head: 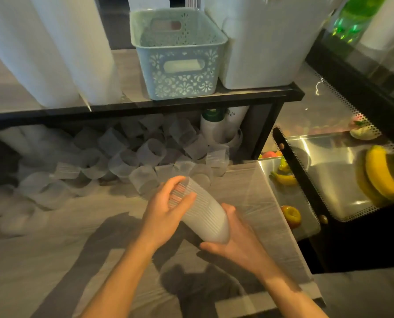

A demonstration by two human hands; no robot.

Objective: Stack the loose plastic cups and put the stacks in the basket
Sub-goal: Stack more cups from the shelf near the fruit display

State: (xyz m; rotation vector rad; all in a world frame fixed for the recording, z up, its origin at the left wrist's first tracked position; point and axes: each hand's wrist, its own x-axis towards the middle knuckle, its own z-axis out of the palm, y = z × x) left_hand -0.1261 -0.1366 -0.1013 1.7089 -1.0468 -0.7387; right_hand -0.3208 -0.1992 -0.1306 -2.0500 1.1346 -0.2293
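A stack of translucent ribbed plastic cups (203, 214) lies tilted between my hands above the wooden counter (53, 249). My left hand (166, 210) grips its upper, open end. My right hand (235, 237) cups the lower end from below. Several loose cups (122, 161) lie scattered at the back of the counter, under a black shelf. The pale blue perforated basket (180, 65) stands on that shelf, behind and above the hands; I can see nothing in it.
The black shelf (145, 104) also carries tall white sleeves (53, 53) on the left and a white bin (265, 42) right of the basket. A glass display case (329, 180) with bananas (379, 173) and other fruit borders the counter's right edge.
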